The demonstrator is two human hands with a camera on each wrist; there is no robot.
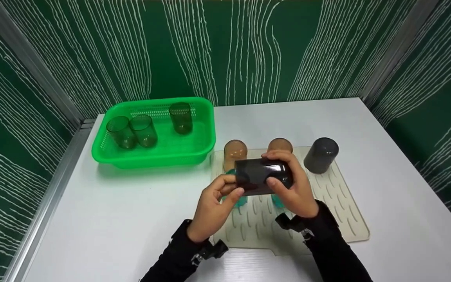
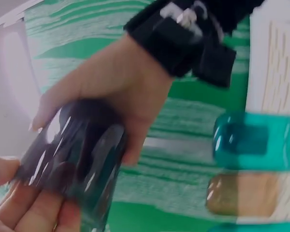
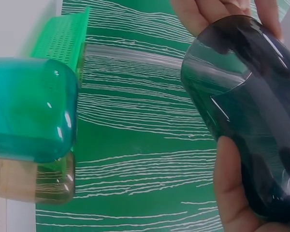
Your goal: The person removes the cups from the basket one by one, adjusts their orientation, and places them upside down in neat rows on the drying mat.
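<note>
A dark grey, see-through drinking glass point(image 1: 262, 177) lies sideways in the air between both hands, its open end toward the left. The right hand point(image 1: 299, 190) grips it around the rounded base end, thumb in front and fingers over the top. At the rim, the left hand point(image 1: 213, 207) pinches the glass with its thumb and curled fingers. Beneath them is a cream ribbed drying mat point(image 1: 347, 207). Partly hidden behind the hands, two amber glasses point(image 1: 235, 149) and two teal glasses point(image 1: 242, 201) stand upside down on it. The right wrist view shows the held glass point(image 3: 266, 125) closely.
Another dark grey glass point(image 1: 322, 154) stands upside down at the mat's back right corner. At the back left of the white table point(image 1: 131, 207) is a green plastic basket point(image 1: 155, 159). Three upright glasses point(image 1: 181, 117) are inside it. Patterned green walls point(image 1: 217, 51) enclose the table.
</note>
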